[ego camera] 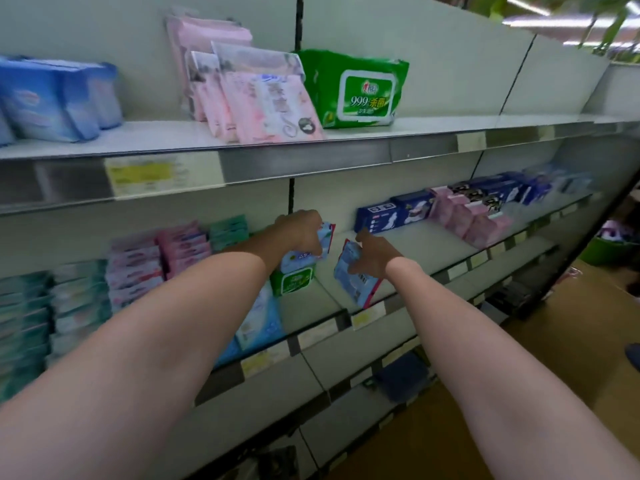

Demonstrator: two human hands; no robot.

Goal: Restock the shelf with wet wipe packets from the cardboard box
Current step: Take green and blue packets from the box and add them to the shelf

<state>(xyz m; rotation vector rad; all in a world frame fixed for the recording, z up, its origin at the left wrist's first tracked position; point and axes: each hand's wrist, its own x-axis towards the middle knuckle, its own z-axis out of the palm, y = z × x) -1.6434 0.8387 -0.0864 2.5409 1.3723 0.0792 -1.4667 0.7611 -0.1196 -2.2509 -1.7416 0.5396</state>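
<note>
Both my arms reach into the middle shelf [429,258]. My left hand [299,230] grips a light blue wet wipe packet [325,239] above a green-and-white packet [294,280] that stands on the shelf. My right hand [372,254] grips a second light blue packet with a red edge [353,277], tilted, just over the shelf's front edge. More blue packets [259,320] lie to the left under my left forearm. The cardboard box is out of view.
The top shelf [450,128] carries a large green wipe pack [356,88], pink packets [256,105] and blue packs [59,98]. Pink and teal stacks [135,268] fill the middle shelf's left; dark blue and pink boxes [460,206] its right. A green tub [609,251] stands on the floor at right.
</note>
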